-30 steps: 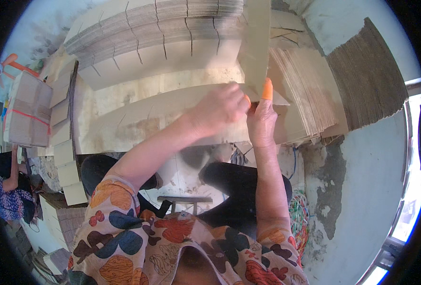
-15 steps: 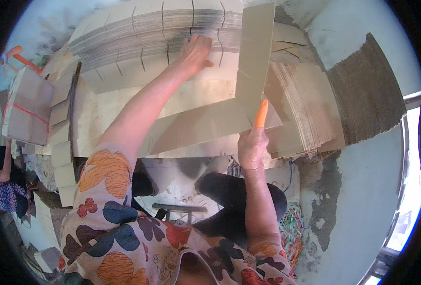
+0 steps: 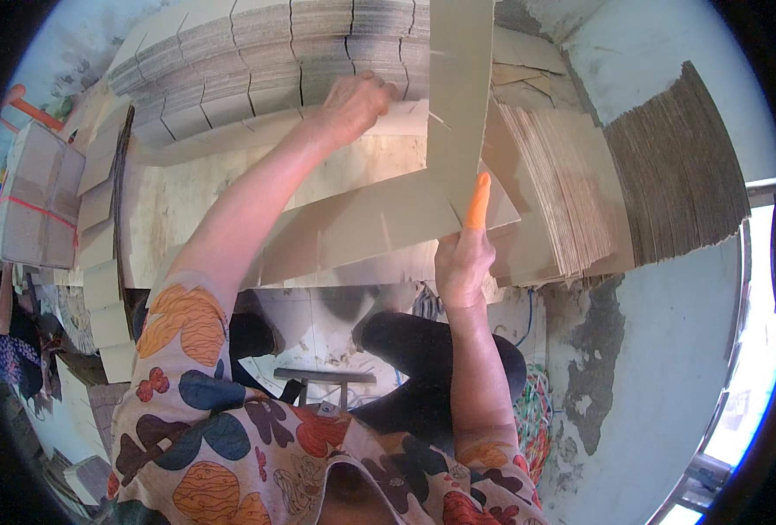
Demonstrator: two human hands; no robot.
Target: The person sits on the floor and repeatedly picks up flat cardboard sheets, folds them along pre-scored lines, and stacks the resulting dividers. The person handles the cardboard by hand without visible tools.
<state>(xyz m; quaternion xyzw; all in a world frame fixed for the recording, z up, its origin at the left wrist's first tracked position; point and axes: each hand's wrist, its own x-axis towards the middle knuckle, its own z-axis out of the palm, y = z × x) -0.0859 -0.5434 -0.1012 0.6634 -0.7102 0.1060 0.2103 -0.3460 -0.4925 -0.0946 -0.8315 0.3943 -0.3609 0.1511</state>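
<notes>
My right hand [image 3: 465, 262], an orange finger cot [image 3: 479, 201] on one digit, grips two grey-brown cardboard strips where they cross. One of these, an upright cardboard strip [image 3: 458, 96], rises toward the far edge; the other, a long cardboard strip [image 3: 353, 223], slants left across the table. At the front of a long stack of slotted cardboard strips [image 3: 257, 52], my left hand [image 3: 359, 107] has its fingers curled over the top edge of a front strip [image 3: 230, 131]. Its fingertips are partly hidden behind that edge.
On the right stand a fanned row of cardboard pieces [image 3: 563, 192] and a darker cardboard stack [image 3: 677, 166]. Left are overlapping cardboard pieces [image 3: 99, 210] and a bundle tied with red string [image 3: 38, 201]. Another person's arm [image 3: 1, 306] shows at far left. A stool [image 3: 327, 376] stands below.
The front strip under my left hand has come away from the stack and leans toward me. My right hand keeps its grip on the crossed strips. The whole view has shifted slightly.
</notes>
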